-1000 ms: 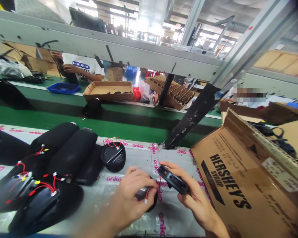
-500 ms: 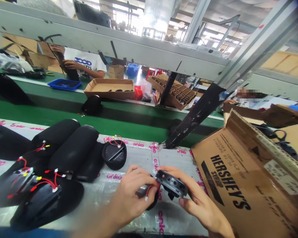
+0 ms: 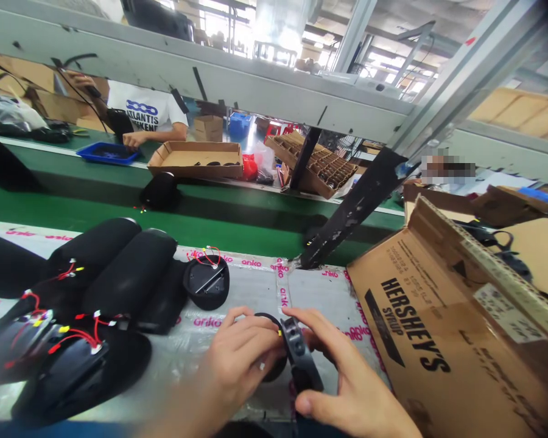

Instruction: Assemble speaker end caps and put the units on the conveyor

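Note:
My right hand (image 3: 347, 371) grips a black round plastic cap (image 3: 301, 356) with holes along its rim, held on edge between thumb and fingers. My left hand (image 3: 237, 353) is closed just left of it, fingertips pinched by a small yellow connector (image 3: 279, 333); a white connector bit peeks out below those fingers. Behind my left hand, partly covered, stands a black fabric-covered speaker body (image 3: 276, 368) on the table. Another speaker body (image 3: 205, 281) stands further back, its end showing a dark recess and red wires.
Several black speaker bodies (image 3: 128, 274) with red wires lie at left on the plastic-covered table (image 3: 251, 283). A cardboard box (image 3: 420, 316) borders the right side. Beyond runs a green conveyor (image 3: 237, 213) with a black metal post (image 3: 351, 210) before it. A co-worker (image 3: 146, 115) sits opposite.
My right hand has turned the cap from nearly flat to on edge, a little to the left. The red wire under my left fingers is now mostly hidden. The co-worker's hand has lowered to the blue tray.

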The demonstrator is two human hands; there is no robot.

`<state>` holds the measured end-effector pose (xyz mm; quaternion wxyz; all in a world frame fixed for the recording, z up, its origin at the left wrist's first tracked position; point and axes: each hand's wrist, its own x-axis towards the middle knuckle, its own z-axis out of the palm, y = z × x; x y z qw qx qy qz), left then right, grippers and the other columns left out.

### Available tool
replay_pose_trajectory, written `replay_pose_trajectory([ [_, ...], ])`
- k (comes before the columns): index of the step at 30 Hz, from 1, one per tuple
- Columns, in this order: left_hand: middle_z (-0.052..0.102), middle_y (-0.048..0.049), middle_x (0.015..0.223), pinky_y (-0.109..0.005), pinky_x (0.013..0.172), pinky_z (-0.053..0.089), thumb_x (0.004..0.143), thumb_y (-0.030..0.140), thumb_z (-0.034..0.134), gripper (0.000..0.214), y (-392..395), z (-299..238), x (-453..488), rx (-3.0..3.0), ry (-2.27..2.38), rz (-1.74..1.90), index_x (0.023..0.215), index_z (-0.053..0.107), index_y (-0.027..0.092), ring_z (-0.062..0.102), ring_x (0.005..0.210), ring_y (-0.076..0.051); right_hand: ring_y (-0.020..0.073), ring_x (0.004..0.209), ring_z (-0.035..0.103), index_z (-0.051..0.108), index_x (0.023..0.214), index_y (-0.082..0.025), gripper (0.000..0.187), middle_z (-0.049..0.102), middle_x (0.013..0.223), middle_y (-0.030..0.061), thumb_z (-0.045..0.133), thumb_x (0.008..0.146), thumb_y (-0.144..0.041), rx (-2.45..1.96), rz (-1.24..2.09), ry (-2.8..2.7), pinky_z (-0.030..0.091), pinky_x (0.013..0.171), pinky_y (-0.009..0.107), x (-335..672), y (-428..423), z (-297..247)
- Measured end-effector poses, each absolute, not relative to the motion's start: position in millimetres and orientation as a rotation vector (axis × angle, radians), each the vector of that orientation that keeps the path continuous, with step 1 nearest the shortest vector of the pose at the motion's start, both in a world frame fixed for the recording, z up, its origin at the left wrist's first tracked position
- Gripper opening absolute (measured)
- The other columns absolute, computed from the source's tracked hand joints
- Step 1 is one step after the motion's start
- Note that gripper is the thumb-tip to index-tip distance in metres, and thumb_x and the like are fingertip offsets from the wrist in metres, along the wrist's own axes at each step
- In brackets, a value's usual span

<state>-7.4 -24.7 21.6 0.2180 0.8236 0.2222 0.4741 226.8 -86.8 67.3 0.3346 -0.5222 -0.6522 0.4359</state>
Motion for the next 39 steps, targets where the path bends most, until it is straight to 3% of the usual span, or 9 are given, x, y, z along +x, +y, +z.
replay_pose_trajectory([
  [7,0.086,-0.0028,0.105,-0.038,0.110,0.046,0.106,0.006,0.061,0.022,-26.3,17.9,-11.8,2.259,0.629,1.322,0.118,0.069,0.022,0.083,0.101,-0.019,0.0397,0.136,0.064,0.049,0.165,-0.038,0.084,0.066,0.148,0.0118,0.079,0.091,-0.065,-1.346,1.222,-1.654,0.051,0.118,0.060,234.0,-86.2,62.5],
  [12,0.085,-0.0036,0.105,-0.038,0.106,0.049,0.105,0.004,0.059,0.022,-25.3,17.7,-8.6,2.268,0.636,1.253,0.115,0.068,0.022,0.082,0.097,-0.019,0.0399,0.145,0.058,0.057,0.159,-0.042,0.081,0.059,0.161,0.0084,0.087,0.086,-0.059,-1.315,1.179,-1.725,0.044,0.124,0.060,230.5,-85.0,66.3],
  [19,0.077,-0.0087,0.111,-0.040,0.099,0.053,0.097,0.009,0.070,0.020,-22.8,44.5,-27.1,2.374,0.587,1.044,0.113,0.069,0.022,0.073,0.107,-0.025,0.0397,0.122,0.070,0.066,0.152,-0.030,0.084,0.072,0.139,0.0143,0.081,0.084,-0.076,-1.469,1.084,-1.638,0.060,0.105,0.054,217.2,-83.0,68.2],
  [21,0.076,-0.0064,0.106,-0.038,0.096,0.056,0.094,0.007,0.071,0.025,-19.3,57.9,-40.5,2.379,0.482,0.908,0.113,0.072,0.024,0.072,0.100,-0.023,0.0411,0.124,0.070,0.067,0.151,-0.028,0.084,0.076,0.129,0.0144,0.077,0.085,-0.078,-1.470,1.076,-1.607,0.060,0.104,0.054,218.8,-83.3,63.7],
  [23,0.078,-0.0020,0.100,-0.038,0.104,0.054,0.094,0.003,0.067,0.031,-14.8,67.7,-50.4,2.354,0.380,0.803,0.114,0.073,0.026,0.074,0.096,-0.020,0.0422,0.127,0.068,0.068,0.151,-0.027,0.084,0.078,0.124,0.0143,0.076,0.085,-0.079,-1.457,1.088,-1.572,0.059,0.107,0.055,221.8,-83.9,58.4],
  [26,0.082,-0.0004,0.101,-0.038,0.111,0.051,0.100,0.003,0.067,0.030,-8.6,70.8,-53.1,2.362,0.291,0.768,0.119,0.073,0.026,0.075,0.099,-0.019,0.0427,0.131,0.067,0.068,0.152,-0.028,0.085,0.076,0.131,0.0145,0.077,0.085,-0.079,-1.442,1.124,-1.522,0.056,0.112,0.057,225.2,-84.6,51.9],
  [30,0.077,-0.0076,0.105,-0.032,0.090,0.058,0.105,0.009,0.062,0.022,-3.9,60.1,-42.4,2.432,0.360,0.928,0.116,0.076,0.022,0.072,0.097,-0.021,0.0426,0.138,0.064,0.065,0.154,-0.028,0.085,0.076,0.136,0.0141,0.077,0.086,-0.078,-1.396,1.200,-1.473,0.055,0.114,0.057,225.0,-84.5,49.4],
  [35,0.073,-0.0102,0.123,-0.030,0.098,0.060,0.106,0.006,0.059,0.026,-0.8,49.5,-34.2,2.387,0.389,1.023,0.120,0.073,0.023,0.071,0.114,-0.021,0.0367,0.132,0.071,0.064,0.153,-0.028,0.077,0.068,0.155,0.0133,0.079,0.091,-0.070,-1.283,1.282,-1.415,0.056,0.115,0.050,222.3,-83.2,50.7],
  [39,0.078,-0.0080,0.115,-0.032,0.096,0.062,0.100,0.001,0.061,0.038,-0.1,53.6,-37.8,2.295,0.347,1.008,0.132,0.063,0.022,0.074,0.105,-0.021,0.0337,0.119,0.078,0.064,0.154,-0.027,0.076,0.076,0.143,0.0128,0.080,0.091,-0.068,-1.244,1.330,-1.377,0.062,0.106,0.046,221.0,-81.9,51.6],
])
